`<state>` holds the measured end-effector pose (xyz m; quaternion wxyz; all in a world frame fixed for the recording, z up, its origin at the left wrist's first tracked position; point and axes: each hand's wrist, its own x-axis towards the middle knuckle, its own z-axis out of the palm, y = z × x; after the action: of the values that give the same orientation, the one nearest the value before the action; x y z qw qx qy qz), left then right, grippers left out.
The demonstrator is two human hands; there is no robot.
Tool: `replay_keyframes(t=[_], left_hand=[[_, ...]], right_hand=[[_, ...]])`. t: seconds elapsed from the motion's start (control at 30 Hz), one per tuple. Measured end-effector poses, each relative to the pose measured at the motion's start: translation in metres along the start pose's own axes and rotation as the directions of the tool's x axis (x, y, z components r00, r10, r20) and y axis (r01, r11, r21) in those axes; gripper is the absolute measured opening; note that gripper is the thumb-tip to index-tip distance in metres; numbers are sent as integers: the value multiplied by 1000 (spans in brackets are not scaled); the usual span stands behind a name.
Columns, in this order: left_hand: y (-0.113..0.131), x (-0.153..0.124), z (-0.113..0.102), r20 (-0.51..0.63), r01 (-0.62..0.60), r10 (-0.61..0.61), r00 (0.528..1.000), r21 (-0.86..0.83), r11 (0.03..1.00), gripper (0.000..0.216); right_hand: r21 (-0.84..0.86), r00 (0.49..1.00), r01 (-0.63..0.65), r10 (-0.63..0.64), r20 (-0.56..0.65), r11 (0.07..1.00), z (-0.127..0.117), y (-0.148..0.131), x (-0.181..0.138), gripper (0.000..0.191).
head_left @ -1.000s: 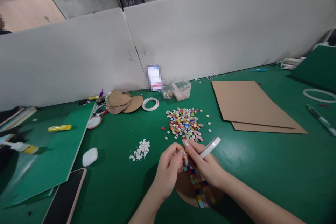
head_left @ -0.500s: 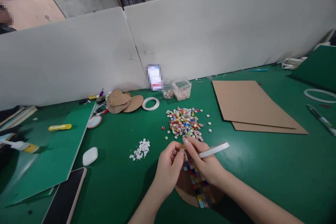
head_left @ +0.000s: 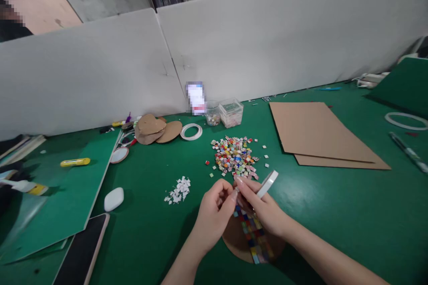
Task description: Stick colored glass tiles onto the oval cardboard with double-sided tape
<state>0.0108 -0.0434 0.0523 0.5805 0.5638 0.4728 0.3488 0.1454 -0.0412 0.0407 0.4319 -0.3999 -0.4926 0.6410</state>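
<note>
My right hand (head_left: 267, 213) grips a narrow roll of white tape (head_left: 268, 183), seen nearly edge-on and jutting up beyond the fingers. My left hand (head_left: 214, 213) has its thumb and forefinger pinched together close to the right fingertips; whatever lies between them is too small to make out. Beneath both hands is a round brown cardboard piece (head_left: 232, 238), partly covered by rows of coloured mosaic tiles (head_left: 256, 238). The right hand hides part of these rows. Just beyond my fingertips spreads a heap of loose mosaic tiles (head_left: 236, 156).
White paper scraps (head_left: 180, 190) lie left of my hands, with a white case (head_left: 114, 199) and a phone (head_left: 82, 251) further left. Clear containers (head_left: 231, 113), a tape roll (head_left: 191, 132) and cardboard discs (head_left: 150, 129) stand toward the partition. Cardboard sheets (head_left: 317, 133) lie right.
The white tape roll has tilted more upright in my right hand and shows a broader face. My fingertips have shifted slightly, staying close together over the cardboard.
</note>
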Motion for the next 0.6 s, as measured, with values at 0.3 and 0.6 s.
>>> replay_keyframes(t=[0.3, 0.6], left_hand=[[7, -5, -1, 35, 36, -34, 999, -78, 996, 25], [10, -3, 1, 4, 34, -34, 999, -97, 995, 25]], right_hand=[[324, 984, -113, 61, 164, 939, 1, 1, -3, 37], [355, 988, -108, 61, 141, 928, 4, -1, -5, 38]])
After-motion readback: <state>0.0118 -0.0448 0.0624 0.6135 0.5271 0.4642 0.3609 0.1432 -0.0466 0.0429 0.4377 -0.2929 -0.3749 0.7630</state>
